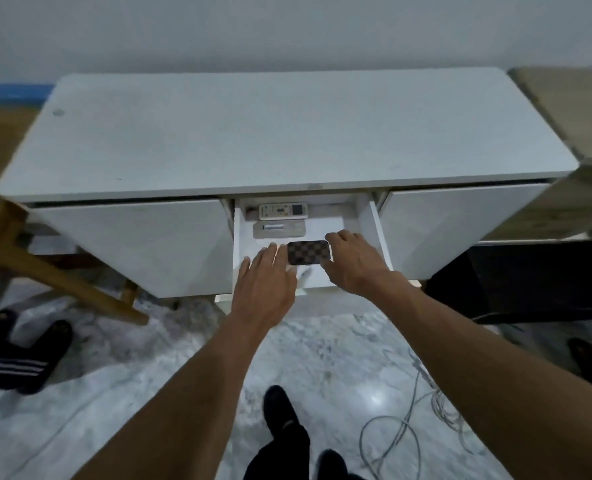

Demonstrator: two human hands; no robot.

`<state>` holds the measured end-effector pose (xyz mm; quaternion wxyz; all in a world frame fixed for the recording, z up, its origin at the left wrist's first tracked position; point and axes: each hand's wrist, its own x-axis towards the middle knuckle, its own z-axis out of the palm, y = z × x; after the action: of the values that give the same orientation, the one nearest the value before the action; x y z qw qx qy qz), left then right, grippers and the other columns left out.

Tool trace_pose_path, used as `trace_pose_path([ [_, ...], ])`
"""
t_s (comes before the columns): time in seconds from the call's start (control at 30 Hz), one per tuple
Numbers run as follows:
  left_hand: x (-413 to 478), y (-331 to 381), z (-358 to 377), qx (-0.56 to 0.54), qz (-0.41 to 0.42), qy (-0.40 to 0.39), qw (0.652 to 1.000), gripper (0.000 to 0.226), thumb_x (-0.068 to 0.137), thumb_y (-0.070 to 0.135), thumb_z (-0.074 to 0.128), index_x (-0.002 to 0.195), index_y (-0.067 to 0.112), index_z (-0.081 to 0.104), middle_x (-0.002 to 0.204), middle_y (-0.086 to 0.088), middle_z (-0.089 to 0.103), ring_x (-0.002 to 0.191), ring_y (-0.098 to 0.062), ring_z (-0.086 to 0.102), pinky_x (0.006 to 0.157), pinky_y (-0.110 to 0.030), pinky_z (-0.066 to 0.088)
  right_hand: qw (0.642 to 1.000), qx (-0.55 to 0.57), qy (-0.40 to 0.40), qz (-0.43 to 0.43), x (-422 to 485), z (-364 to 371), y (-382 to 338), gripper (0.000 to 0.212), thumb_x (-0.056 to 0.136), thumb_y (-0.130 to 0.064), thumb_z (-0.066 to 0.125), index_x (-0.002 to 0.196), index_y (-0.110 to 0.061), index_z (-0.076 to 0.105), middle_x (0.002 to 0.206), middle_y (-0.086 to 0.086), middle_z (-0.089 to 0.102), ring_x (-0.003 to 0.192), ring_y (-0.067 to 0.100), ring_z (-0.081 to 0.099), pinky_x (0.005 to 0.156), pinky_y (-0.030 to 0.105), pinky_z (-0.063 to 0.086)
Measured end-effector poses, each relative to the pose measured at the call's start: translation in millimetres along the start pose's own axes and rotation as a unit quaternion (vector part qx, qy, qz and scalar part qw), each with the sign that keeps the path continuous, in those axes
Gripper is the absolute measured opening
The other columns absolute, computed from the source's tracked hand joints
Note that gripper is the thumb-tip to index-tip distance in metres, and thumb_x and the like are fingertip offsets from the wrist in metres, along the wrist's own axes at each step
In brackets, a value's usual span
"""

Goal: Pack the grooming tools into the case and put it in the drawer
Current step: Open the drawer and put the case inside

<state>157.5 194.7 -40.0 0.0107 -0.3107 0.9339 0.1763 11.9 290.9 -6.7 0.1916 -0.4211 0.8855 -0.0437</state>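
the middle drawer [367,216] of the white counter [253,133] stands pulled out. the checkered brown case [308,252] lies flat on the drawer floor, toward the front, closed as far as can be seen. the left hand [265,282] rests palm down just left of the case, fingers [280,252] straight and close together, their tips touching the case's left edge; they do not wrap it. the right hand [351,263] sits at the case's right end, fingers curled over the far right corner and touching it; whether they clamp the case cannot be told, since the thumb side is hidden. behind the case lie a grey flat device [279,229] and, further back, a white remote control [283,210], both apart from the case. the side drawers to left and right are shut. a wooden chair leg [62,275] stands at the left. loose grey cables [412,410] lie on the marble floor [149,375] at the right. a dark shoe [280,410] shows below.
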Motion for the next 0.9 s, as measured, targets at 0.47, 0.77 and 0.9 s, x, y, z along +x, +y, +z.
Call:
trace_pose_path([
  [0.47,-82.1,18.6,47.7,0.036,-0.025,-0.058,0.997,0.071,0.103,0.038,0.032,0.156,0.01,-0.008,0.165,-0.006,-0.013,0.153,-0.021,-0.008,0.122,-0.044,0.007,0.997,-0.028,-0.065,-0.002,-92.0,58.9,24.5,0.08,0.097,-0.031,0.049,0.154,-0.008,-0.001,0.164,0.009,-0.007,0.152,0.029,-0.005,0.12,0.05,0.013],
  [0.77,-52.1,8.8,50.2,0.034,-0.013,-0.067,0.997,0.079,0.099,0.031,0.043,0.155,0.006,-0.007,0.165,-0.01,-0.011,0.152,-0.026,-0.01,0.123,-0.043,0.016,0.996,-0.038,-0.078,-0.011,-67.9,52.8,27.6,0.084,0.093,-0.018,0.052,0.154,-0.008,-0.005,0.164,0.009,-0.011,0.151,0.031,-0.008,0.119,0.051,0.016],
  [0.9,-24.2,8.8,42.3,0.029,-0.013,-0.076,0.997,0.081,0.099,0.031,0.046,0.155,0.006,-0.008,0.164,-0.01,-0.013,0.152,-0.027,-0.011,0.123,-0.043,0.017,0.998,-0.041,-0.047,-0.004,-42.7,45.9,26.3,0.084,0.089,-0.015,0.054,0.154,-0.007,0.001,0.162,0.016,-0.006,0.15,0.035,-0.002,0.118,0.049,0.019],
])
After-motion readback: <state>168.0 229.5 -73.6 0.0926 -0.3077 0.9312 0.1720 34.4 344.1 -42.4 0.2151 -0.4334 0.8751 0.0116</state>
